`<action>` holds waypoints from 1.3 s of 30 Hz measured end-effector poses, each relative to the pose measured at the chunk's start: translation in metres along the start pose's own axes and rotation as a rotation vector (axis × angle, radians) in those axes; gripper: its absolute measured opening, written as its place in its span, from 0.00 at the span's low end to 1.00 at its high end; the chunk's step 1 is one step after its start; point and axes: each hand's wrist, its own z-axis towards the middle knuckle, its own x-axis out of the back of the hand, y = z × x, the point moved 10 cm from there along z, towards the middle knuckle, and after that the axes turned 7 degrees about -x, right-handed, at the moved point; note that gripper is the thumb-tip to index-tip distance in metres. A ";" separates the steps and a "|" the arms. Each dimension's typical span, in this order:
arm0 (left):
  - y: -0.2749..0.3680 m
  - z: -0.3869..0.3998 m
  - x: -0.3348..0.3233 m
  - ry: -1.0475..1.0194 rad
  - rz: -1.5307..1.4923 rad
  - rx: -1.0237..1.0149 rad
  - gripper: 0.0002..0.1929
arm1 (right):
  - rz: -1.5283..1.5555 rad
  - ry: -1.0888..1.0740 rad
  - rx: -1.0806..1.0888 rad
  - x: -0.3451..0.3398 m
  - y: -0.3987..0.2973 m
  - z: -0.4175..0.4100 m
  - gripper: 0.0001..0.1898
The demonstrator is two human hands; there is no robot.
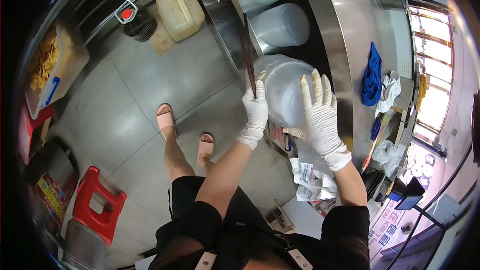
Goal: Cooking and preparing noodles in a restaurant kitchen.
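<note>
Both my hands wear white disposable gloves. A pair of long dark brown chopsticks [248,50] sticks up from my left hand [256,110], pinched by the thumb. That same hand lies against the left side of a translucent plastic tub [285,90]. My right hand [320,120] spreads its fingers over the tub's right side, with the thumb on the near side. Clear plastic film shows at the tub's far edge. Whether anything is inside the tub, I cannot tell.
Two more translucent tubs [284,25] stand beyond on a steel shelf. A blue cloth [372,77] lies on the steel counter [348,26]. On the tiled floor are a yellowish jerrycan [180,13], a dark bottle [139,26] and a red stool [98,202]. A crumpled printed bag [313,182] is near my right forearm.
</note>
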 end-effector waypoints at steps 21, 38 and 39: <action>0.009 0.014 -0.001 0.031 -0.036 -0.185 0.15 | 0.379 0.344 -0.051 0.029 0.031 -0.026 0.45; -0.001 0.007 0.009 0.133 -0.095 -0.166 0.13 | -0.259 -0.211 0.416 0.001 -0.030 0.019 0.59; -0.004 0.007 0.012 0.147 -0.108 -0.164 0.13 | -0.251 -0.192 0.432 0.005 -0.031 0.018 0.58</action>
